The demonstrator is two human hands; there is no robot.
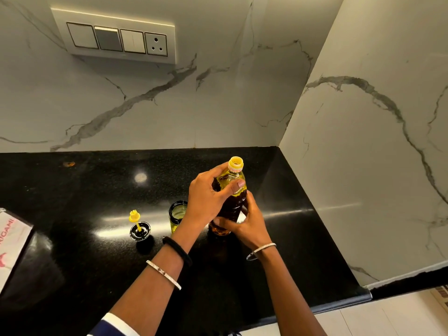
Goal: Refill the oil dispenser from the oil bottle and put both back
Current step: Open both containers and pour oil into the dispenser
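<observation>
Oil bottle (230,207) upright, gripped w/ both: left hand (208,195) round shoulder, right hand (244,224) round base. Hold base firm, twist cap (235,163) above upper grip (looks on); open dispenser (178,213) left of grips.

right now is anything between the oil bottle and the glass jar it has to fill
No object, only the left hand gripping the clear plastic oil bottle; its wrist crosses before the open green-tinted glass jar. The jar's black lid lies further left.
</observation>
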